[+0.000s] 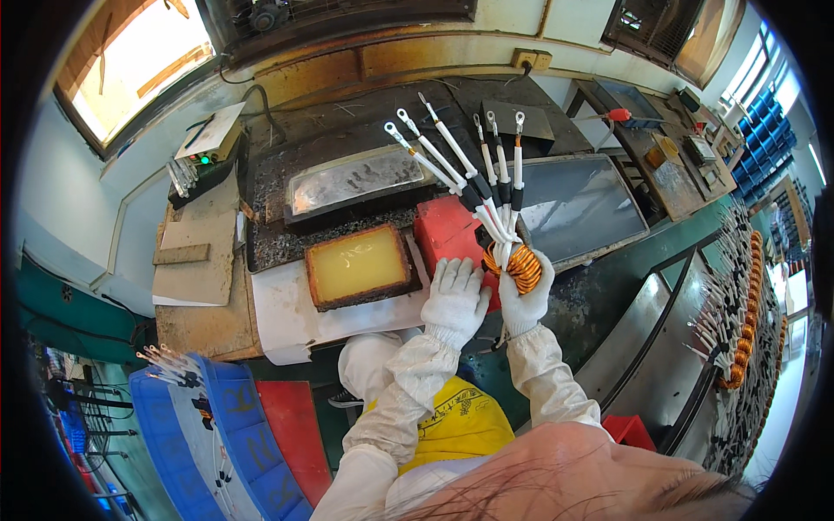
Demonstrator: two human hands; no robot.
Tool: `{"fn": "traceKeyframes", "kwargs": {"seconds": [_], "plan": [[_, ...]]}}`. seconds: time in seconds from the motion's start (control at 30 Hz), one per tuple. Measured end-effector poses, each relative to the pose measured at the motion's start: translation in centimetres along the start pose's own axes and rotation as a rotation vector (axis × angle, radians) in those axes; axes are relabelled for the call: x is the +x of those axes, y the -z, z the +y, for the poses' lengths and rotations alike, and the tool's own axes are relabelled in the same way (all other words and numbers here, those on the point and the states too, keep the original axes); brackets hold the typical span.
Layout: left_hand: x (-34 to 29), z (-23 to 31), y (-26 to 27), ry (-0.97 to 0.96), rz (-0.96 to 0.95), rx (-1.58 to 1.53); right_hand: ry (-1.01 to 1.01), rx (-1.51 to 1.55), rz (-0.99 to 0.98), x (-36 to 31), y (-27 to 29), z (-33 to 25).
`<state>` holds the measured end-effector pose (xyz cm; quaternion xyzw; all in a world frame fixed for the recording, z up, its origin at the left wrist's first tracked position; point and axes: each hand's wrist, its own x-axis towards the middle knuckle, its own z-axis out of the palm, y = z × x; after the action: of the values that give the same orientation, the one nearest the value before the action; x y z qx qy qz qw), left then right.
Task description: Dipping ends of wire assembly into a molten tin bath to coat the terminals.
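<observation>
My right hand (526, 300), in a white glove, is closed around a ring coil (524, 268) wound with copper-coloured wire. Several white-sleeved leads (452, 139) rise from the coil and fan out away from me. They have black bands partway along and metal ring terminals at their tips. Beside the coil, my gloved left hand (456, 300) lies with its fingers stretched out against the near side of a red box (441, 227). Nothing shows in that hand. The leads and the coil hide part of the red box.
Left of the red box stands a rusty-edged pan of yellow liquid (360, 264). Behind it is a tray with a silvery surface (356, 181). A wide grey-topped tray (578, 207) lies to the right. Blue bins (248, 434) stand lower left; a rack of coils (743, 334) is at right.
</observation>
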<state>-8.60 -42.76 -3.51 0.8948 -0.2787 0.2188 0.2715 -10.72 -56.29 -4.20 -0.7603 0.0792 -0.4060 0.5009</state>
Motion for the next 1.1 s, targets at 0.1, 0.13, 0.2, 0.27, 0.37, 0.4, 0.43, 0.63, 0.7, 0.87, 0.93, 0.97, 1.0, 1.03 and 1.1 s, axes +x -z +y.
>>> {"fn": "traceKeyframes", "kwargs": {"seconds": [0.1,0.13,0.2,0.27,0.37,0.4,0.43,0.63,0.7,0.87,0.93,0.97,1.0,1.03,1.1], "plan": [[0.2,0.1,0.2,-0.01,0.011,-0.02,0.058,-0.058,0.003,0.2,0.0,-0.1],[0.4,0.2,0.3,-0.01,0.013,-0.03,0.103,-0.086,0.039,0.2,0.1,-0.1],[0.3,0.1,0.3,-0.006,0.011,-0.037,0.071,-0.079,0.03,0.0,0.0,0.2],[0.2,0.0,0.3,0.0,0.019,-0.041,0.041,-0.073,0.023,-0.1,-0.1,0.4],[0.3,0.2,0.6,-0.001,0.023,-0.04,0.011,-0.021,0.022,-0.1,-0.2,0.5],[0.3,0.2,0.6,-0.002,0.023,-0.041,0.015,-0.02,0.027,-0.1,-0.2,0.7],[0.3,0.2,0.6,0.0,0.02,-0.041,0.02,-0.018,0.032,-0.1,-0.2,0.7],[0.2,0.1,0.5,0.006,0.02,-0.032,-0.007,0.023,0.022,-0.1,-0.3,0.3],[0.1,0.0,0.3,0.004,0.02,-0.022,-0.004,0.019,0.024,-0.1,-0.2,0.3],[0.3,0.1,0.3,0.015,0.004,-0.034,0.005,0.01,0.044,0.0,-0.2,1.1],[0.1,0.0,0.3,0.021,0.004,-0.026,-0.024,0.037,0.058,0.0,-0.4,1.0],[0.1,0.0,0.2,0.024,0.0,-0.026,-0.021,0.043,0.054,0.0,-0.4,0.9],[0.1,0.0,0.2,0.026,0.005,-0.02,-0.022,0.022,0.055,0.1,-0.3,0.7],[0.1,0.1,0.2,0.025,-0.003,-0.018,-0.024,0.003,0.055,0.1,-0.2,0.6],[0.1,0.0,0.2,0.026,-0.005,-0.003,-0.023,0.016,0.063,0.1,-0.4,0.5]]}}
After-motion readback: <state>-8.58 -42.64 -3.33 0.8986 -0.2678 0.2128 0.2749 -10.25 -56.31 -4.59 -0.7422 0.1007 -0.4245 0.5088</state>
